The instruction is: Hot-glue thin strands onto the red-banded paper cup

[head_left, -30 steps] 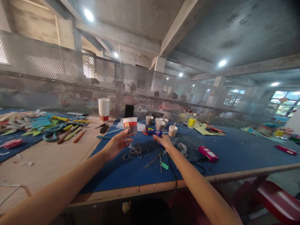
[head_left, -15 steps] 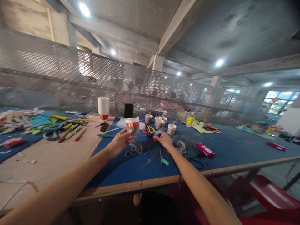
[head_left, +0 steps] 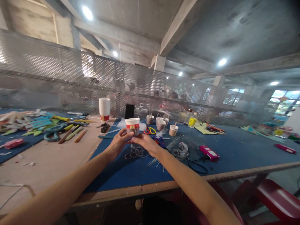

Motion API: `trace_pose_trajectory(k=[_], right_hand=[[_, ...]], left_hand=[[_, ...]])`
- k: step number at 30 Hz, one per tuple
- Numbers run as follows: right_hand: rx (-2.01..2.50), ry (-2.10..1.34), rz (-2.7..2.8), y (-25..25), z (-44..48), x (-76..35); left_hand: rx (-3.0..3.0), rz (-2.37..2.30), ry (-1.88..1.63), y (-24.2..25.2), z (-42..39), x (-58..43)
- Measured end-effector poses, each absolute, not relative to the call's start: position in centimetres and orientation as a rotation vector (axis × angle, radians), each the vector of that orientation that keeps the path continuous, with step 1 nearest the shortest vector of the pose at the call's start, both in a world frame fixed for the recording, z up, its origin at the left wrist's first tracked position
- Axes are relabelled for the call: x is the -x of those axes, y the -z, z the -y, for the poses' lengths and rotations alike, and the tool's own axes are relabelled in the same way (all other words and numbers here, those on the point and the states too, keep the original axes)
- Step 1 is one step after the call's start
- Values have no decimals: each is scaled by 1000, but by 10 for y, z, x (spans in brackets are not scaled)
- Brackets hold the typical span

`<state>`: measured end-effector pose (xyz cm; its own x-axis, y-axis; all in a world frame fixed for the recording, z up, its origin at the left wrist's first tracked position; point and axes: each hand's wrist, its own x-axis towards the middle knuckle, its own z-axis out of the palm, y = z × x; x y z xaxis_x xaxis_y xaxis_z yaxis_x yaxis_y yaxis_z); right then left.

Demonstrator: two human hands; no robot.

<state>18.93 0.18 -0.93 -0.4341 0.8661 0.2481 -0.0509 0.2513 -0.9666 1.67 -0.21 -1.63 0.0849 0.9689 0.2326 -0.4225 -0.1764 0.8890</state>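
A white and red paper cup [head_left: 132,122], its lower part wrapped in grey cord, is upright above the blue mat. My left hand [head_left: 119,142] grips its lower left side between thumb and fingers. From the right, my right hand [head_left: 145,143] has its fingertips at the bottom of the cup, closed against the cord or cup there. Loose grey cord [head_left: 137,152] lies in loops on the mat below. Behind my right hand is a blue glue gun [head_left: 159,142], partly hidden, with yellow and red scissors [head_left: 151,130] beyond it.
Small cord-wrapped cups [head_left: 161,124] stand behind, beside a cup with a stick [head_left: 173,130]. A cup stack [head_left: 104,109] and phone [head_left: 129,111] are further back. Scissors and handled tools [head_left: 70,132] lie left; a magenta device [head_left: 209,153] and cord bundle [head_left: 181,150] lie right.
My right hand has left the glue gun and moved left to the bottom of the cup. The cup remains in my left hand. The view has shifted slightly.
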Motion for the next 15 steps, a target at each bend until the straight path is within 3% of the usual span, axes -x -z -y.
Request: trace_pose_trajectory(k=[8,15], right_hand=[[922,-782,1653,12,-15,-212],[954,-613,1566,4,-12,-217]], left_hand=[[-1078,-764,-1402,19,-1,-16],[-1116,-771,-1333,22,-2,-17]])
